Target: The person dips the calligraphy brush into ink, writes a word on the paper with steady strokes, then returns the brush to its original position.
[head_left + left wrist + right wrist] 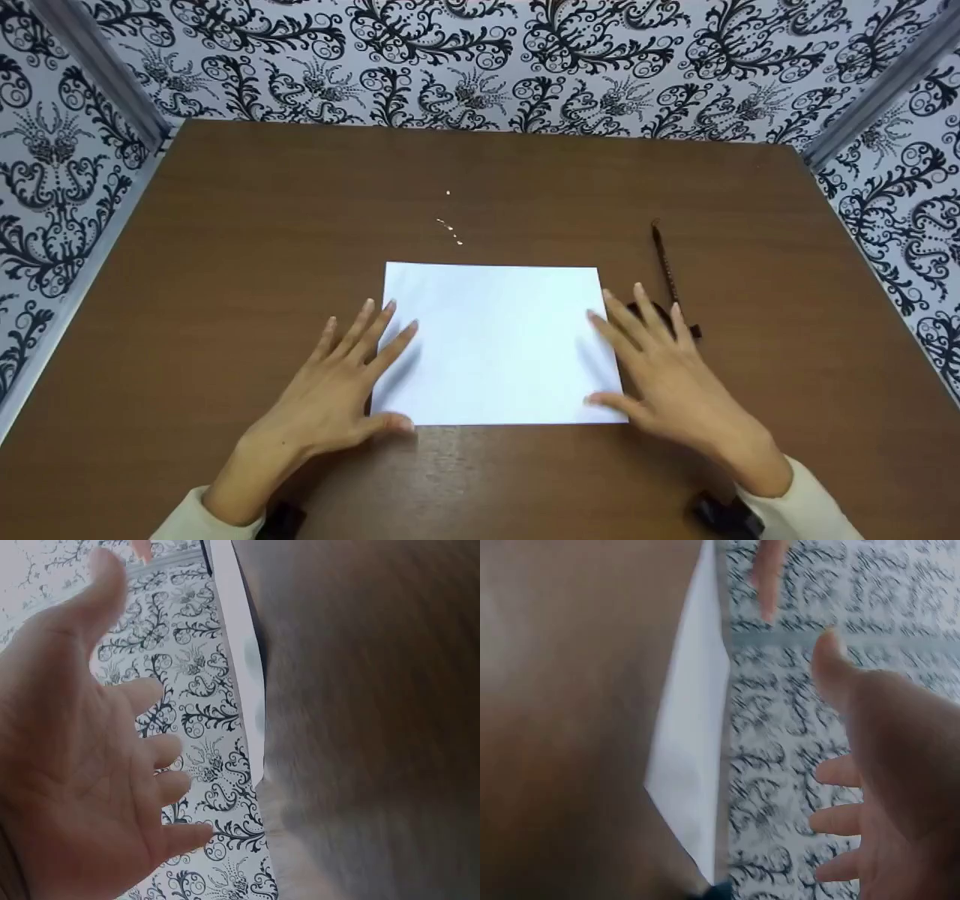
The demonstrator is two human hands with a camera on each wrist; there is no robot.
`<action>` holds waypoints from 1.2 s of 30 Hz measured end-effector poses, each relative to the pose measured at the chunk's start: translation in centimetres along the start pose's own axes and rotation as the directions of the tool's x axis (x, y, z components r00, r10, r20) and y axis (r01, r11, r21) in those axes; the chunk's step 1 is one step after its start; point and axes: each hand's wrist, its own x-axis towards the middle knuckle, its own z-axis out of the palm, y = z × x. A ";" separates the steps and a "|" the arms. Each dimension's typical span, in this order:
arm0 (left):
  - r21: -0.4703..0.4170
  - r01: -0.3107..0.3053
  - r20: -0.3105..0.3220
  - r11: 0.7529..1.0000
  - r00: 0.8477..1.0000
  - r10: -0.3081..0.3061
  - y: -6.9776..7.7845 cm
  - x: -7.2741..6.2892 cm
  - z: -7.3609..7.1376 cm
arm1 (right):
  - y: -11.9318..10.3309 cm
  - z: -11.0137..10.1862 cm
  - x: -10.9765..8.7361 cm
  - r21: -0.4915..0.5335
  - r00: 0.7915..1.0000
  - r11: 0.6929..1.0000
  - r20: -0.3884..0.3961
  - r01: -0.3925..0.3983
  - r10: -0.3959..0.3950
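Observation:
A blank white sheet of paper (495,345) lies flat on the brown table. My left hand (330,390) is over its left edge with fingers spread and straight. Across from it, my right hand (667,375) spreads its fingers over the right edge. Neither hand holds anything. In the left wrist view the left palm (82,772) is apart from the paper (247,675), with a gap between them. The right wrist view likewise has the right hand (900,772) apart from the sheet (690,712).
Beyond the right hand lies a thin dark stick-like object (663,259), with a dark item partly hidden behind the fingers. Small pale specks (450,228) dot the brown table (225,262) behind the paper. Black-and-white patterned walls (450,67) stand around the table.

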 end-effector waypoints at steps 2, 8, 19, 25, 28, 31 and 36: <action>-0.016 0.042 0.032 0.999 0.999 -0.041 -0.2 0.2 -0.1 | 1.2 -0.3 0.0 0.051 0.999 0.999 -0.048 -0.017 0.019; -0.037 0.091 0.086 0.995 0.992 -0.088 -0.8 0.7 -0.3 | 4.8 -1.6 0.5 0.193 0.981 0.976 -0.148 -0.096 0.125; -0.165 0.059 0.173 0.984 0.985 -0.030 -0.8 1.5 -0.2 | 10.8 -2.7 1.4 0.345 0.856 0.797 0.039 -0.495 0.515; -0.148 0.040 0.215 0.988 0.976 -0.008 -0.3 1.7 -0.1 | 11.6 -1.9 1.3 0.315 0.790 0.725 0.198 -0.612 0.580; -0.156 -0.003 0.199 0.988 0.979 0.034 -0.3 1.6 -0.1 | 11.5 -1.6 1.5 0.311 0.775 0.710 0.226 -0.632 0.591; -0.174 -0.047 0.181 0.984 0.980 0.079 -0.5 1.5 0.0 | 11.5 -1.4 1.7 0.321 0.767 0.697 0.238 -0.641 0.595; -0.197 -0.058 0.188 0.979 0.978 0.096 -0.7 1.5 0.0 | 11.5 -1.1 1.9 0.347 0.753 0.669 0.251 -0.657 0.609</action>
